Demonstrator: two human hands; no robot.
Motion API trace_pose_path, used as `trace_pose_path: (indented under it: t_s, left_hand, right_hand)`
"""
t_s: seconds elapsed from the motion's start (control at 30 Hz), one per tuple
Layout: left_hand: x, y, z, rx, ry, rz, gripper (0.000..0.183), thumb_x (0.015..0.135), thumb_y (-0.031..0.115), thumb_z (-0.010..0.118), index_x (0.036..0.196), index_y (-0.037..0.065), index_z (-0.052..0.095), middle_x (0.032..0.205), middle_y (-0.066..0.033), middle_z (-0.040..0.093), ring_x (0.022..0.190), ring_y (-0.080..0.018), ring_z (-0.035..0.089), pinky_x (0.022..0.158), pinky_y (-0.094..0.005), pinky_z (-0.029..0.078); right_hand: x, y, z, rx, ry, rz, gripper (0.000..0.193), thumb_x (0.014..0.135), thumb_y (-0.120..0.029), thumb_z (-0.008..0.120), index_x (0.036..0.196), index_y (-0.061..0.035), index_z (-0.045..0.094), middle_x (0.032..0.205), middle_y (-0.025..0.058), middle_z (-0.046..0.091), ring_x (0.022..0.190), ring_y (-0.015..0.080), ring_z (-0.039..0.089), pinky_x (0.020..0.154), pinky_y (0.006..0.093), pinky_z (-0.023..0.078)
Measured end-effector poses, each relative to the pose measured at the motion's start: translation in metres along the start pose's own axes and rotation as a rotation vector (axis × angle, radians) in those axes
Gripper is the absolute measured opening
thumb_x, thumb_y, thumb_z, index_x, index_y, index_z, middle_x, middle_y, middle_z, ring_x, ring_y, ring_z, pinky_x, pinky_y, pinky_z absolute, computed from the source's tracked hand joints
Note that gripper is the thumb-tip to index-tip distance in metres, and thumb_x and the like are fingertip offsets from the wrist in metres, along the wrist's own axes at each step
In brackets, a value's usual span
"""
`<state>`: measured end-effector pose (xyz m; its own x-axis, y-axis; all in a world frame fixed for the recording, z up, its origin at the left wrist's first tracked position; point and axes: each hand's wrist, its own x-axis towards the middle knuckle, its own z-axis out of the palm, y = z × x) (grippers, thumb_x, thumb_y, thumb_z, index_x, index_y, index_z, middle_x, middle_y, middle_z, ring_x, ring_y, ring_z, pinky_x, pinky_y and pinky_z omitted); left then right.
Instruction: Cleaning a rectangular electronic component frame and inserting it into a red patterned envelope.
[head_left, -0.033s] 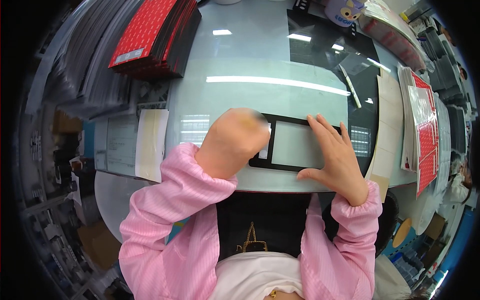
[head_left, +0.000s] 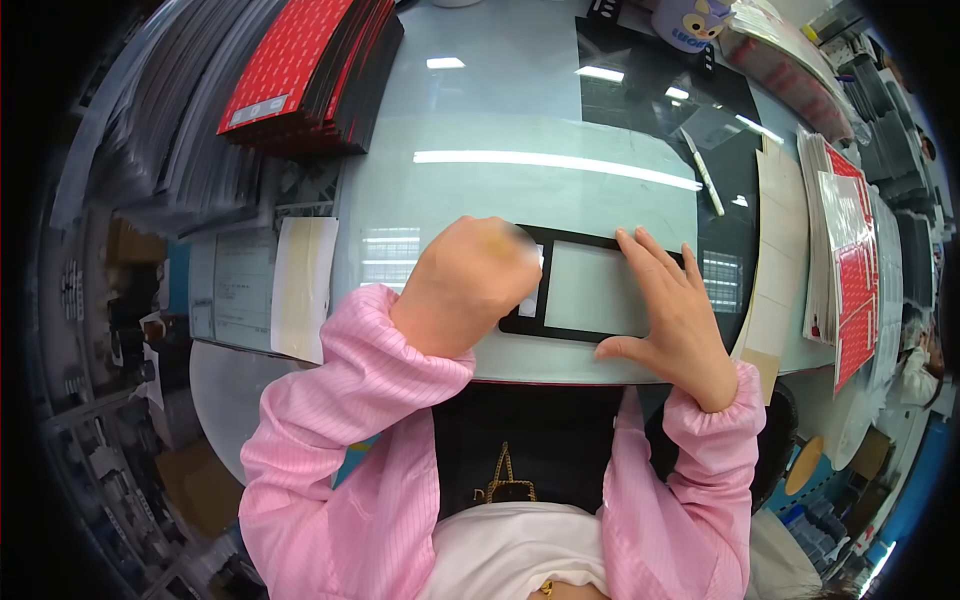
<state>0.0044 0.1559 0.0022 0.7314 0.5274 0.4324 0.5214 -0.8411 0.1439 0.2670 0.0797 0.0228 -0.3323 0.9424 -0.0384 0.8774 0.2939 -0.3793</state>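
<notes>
A thin black rectangular frame (head_left: 580, 334) with a large opening lies flat on the glass-topped table near its front edge. My left hand (head_left: 465, 275) is closed at the left end of the frame, and a blurred patch hides what is in its fingers. A small whitish strip (head_left: 528, 296) shows beside that hand, in the frame's narrow left part. Over the right end lies my right hand (head_left: 680, 315), open, fingers stretched along the far side and thumb by the near edge.
A white pen-like cutter (head_left: 705, 175) lies on the dark panel at the right. Red-topped black pieces (head_left: 290, 70) are stacked at the back left, beside clear sheets (head_left: 185, 120). Cardboard strips (head_left: 775, 230) and red-and-white sheets (head_left: 850, 260) stand right. A purple cup (head_left: 688, 25) is at the back.
</notes>
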Motion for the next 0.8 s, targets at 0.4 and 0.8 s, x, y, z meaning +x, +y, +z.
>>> trace_pose_path:
  t_s: [0.4,0.8]
  left_hand:
    - [-0.034,0.032,-0.029,-0.077,-0.135,0.105,0.015,0.067,0.009,0.069,0.081,0.011,0.065,0.074,0.0037,0.06,0.071,-0.0153,0.057,0.068,-0.0301,0.047]
    - [-0.028,0.027,-0.009,-0.077,0.045,-0.006,0.015,0.072,0.005,0.068,0.086,0.01,0.068,0.081,0.0021,0.066,0.069,-0.0181,0.058,0.069,-0.032,0.048]
  right_hand:
    - [-0.002,0.001,0.001,-0.005,0.007,-0.002,0.121,0.059,-0.038,0.094,0.158,-0.0085,0.032,0.155,0.013,0.048,0.15,0.0297,0.036,0.123,0.057,0.022]
    - [0.0,0.002,0.001,-0.004,0.006,-0.01,0.121,0.058,-0.037,0.094,0.158,-0.0062,0.032,0.154,0.0109,0.049,0.149,0.0297,0.038,0.121,0.0603,0.025]
